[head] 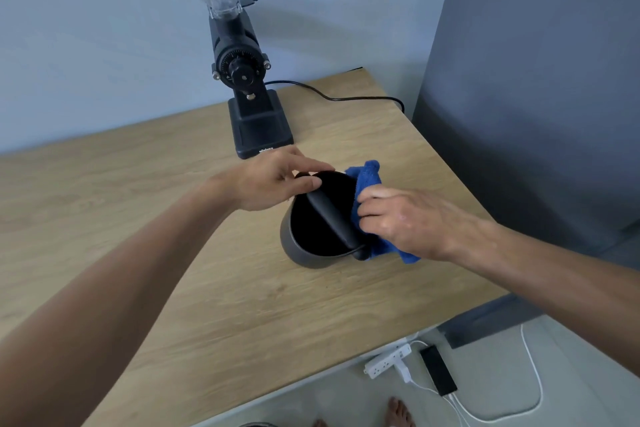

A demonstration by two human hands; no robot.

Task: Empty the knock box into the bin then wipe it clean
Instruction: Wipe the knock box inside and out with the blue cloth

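As left hand (273, 180) steadies knock box (304, 246), cloth (367, 180) on rim

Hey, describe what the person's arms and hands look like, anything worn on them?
Both forearms are bare as far as the frame shows; no sleeves are visible. The left hand and right hand are ungloved, and no rings, watch or bracelet show on the visible fingers or wrists. No markings are visible on either.

One knock box (304, 250), one blue cloth (367, 177), one coffee grinder (256, 114), one power strip (388, 360), two hands.
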